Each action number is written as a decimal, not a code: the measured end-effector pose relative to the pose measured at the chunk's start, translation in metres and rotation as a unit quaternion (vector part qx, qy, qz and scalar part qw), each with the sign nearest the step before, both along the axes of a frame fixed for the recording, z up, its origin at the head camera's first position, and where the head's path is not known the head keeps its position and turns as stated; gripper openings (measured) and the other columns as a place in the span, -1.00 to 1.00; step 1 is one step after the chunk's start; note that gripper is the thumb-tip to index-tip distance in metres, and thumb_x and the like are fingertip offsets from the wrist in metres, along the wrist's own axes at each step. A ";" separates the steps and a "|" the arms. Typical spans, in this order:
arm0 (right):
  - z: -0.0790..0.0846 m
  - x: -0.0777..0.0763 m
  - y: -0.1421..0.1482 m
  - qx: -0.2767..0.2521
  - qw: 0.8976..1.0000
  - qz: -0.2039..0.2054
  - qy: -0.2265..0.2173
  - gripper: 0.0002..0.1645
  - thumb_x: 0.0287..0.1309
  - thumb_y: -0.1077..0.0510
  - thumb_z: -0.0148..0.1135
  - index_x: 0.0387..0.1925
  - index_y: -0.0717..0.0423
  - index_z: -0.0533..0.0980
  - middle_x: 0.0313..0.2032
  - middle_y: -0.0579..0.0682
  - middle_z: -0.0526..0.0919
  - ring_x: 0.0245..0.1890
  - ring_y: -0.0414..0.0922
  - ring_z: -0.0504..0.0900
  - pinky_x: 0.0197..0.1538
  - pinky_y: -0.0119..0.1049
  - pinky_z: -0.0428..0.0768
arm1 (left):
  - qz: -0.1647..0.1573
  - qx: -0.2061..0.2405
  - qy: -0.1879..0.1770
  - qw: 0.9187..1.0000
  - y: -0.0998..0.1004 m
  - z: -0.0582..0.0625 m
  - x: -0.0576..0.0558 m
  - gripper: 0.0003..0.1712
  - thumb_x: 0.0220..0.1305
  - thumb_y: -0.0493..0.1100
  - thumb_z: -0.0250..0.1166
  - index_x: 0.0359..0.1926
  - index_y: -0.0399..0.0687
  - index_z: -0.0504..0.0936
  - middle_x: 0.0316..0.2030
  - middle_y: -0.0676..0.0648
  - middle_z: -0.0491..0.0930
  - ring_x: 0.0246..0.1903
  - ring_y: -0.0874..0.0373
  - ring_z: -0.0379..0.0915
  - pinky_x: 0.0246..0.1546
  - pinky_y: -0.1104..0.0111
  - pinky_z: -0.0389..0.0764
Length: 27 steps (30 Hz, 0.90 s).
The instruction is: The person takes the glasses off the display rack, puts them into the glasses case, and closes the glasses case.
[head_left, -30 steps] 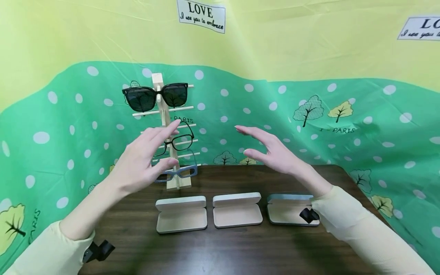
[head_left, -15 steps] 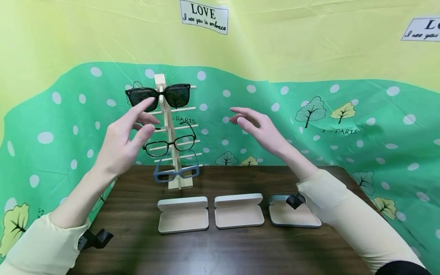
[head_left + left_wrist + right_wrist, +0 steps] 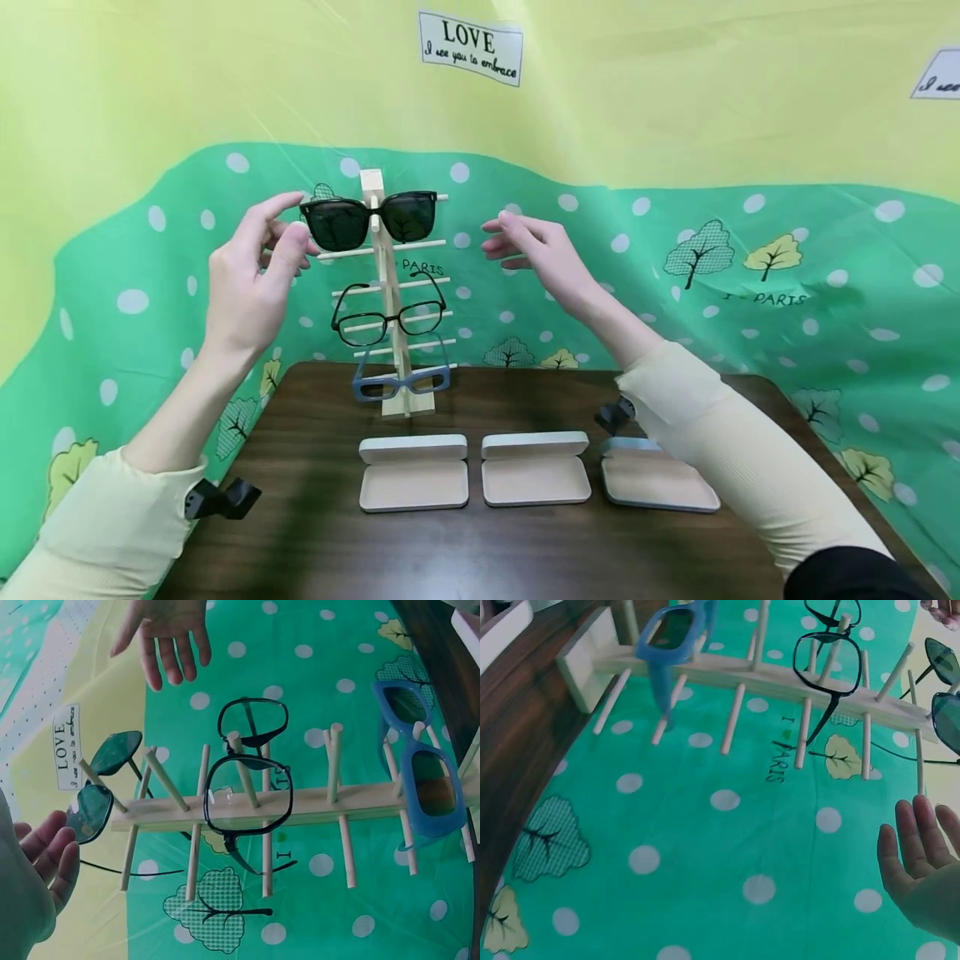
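Note:
Black sunglasses (image 3: 372, 220) hang on the top peg of a wooden display stand (image 3: 392, 283). My left hand (image 3: 251, 271) is at their left end, thumb and index finger spread around the corner of the frame; whether it touches cannot be told. In the left wrist view its fingers (image 3: 52, 859) lie beside one dark lens. My right hand (image 3: 543, 250) is held in the air right of the stand, apart from the sunglasses, with nothing in its fingers. Lower on the stand sit black-framed eyeglasses (image 3: 388, 323) and blue-framed glasses (image 3: 401, 382).
Three opened glasses cases stand in a row on the dark wooden table (image 3: 465, 558): a left one (image 3: 414, 486), a middle one (image 3: 536, 479) and a blue-edged one (image 3: 660, 482) partly behind the right sleeve. Behind the table hangs a green and yellow patterned cloth (image 3: 570, 125).
My left hand has risen from before the lower glasses to the sunglasses' left end. My right hand has lifted and moved slightly toward the stand. The view has shifted a little left.

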State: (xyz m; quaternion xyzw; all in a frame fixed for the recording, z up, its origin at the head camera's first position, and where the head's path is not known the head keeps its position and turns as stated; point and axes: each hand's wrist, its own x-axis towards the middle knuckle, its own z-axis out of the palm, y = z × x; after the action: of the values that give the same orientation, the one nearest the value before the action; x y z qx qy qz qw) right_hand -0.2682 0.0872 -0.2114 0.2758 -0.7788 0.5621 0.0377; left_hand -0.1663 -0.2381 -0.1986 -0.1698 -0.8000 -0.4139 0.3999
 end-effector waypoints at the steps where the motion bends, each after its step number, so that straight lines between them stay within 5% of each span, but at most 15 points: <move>1: 0.002 -0.001 -0.002 -0.002 1.000 -0.002 -0.008 -0.39 0.56 -0.25 -0.06 0.25 0.09 0.57 0.07 0.22 0.71 0.10 -0.02 0.72 0.24 -0.07 0.65 | 0.003 0.008 -0.004 1.000 -0.001 0.001 -0.001 -0.58 0.56 0.00 0.09 0.34 0.10 0.55 -0.38 0.31 0.59 -0.41 0.43 0.53 -0.27 0.57 0.49; 7: 0.012 -0.009 -0.018 0.005 0.999 -0.009 -0.050 -0.28 0.54 -0.31 -0.08 0.25 0.18 0.56 0.07 0.17 0.74 0.09 0.00 0.74 0.21 -0.07 0.67 | 0.056 0.033 -0.082 0.995 -0.008 0.005 -0.003 -0.50 0.55 0.21 0.04 0.33 0.14 0.52 -0.40 0.32 0.60 -0.37 0.31 0.57 -0.27 0.50 0.53; 15: 0.026 -0.015 -0.042 -0.015 0.994 -0.010 -0.111 -0.26 0.54 -0.32 -0.08 0.25 0.21 0.56 0.09 0.17 0.75 0.07 0.01 0.76 0.18 -0.10 0.69 | 0.078 0.069 -0.210 0.972 -0.022 0.013 -0.011 -0.25 0.46 0.49 -0.10 0.24 0.05 0.52 -0.32 0.21 0.67 -0.30 0.24 0.63 -0.25 0.46 0.62; 27: 0.039 -0.019 -0.068 -0.041 0.986 -0.032 -0.159 -0.40 0.51 -0.28 0.02 0.05 0.14 0.63 -0.15 0.05 0.78 -0.18 -0.09 0.78 -0.01 -0.19 0.76 | -0.029 0.155 -0.287 0.945 -0.022 0.017 -0.029 -0.27 0.50 0.39 -0.02 -0.05 -0.22 0.60 -0.50 0.18 0.66 -0.45 0.26 0.65 -0.29 0.45 0.71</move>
State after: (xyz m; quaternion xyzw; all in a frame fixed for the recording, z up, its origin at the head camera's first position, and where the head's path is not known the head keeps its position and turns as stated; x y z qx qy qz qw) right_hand -0.2869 0.0187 -0.1725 0.1557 -0.7595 0.6290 -0.0576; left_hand -0.1950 -0.2603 -0.1815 -0.0030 -0.8013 -0.5757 0.1629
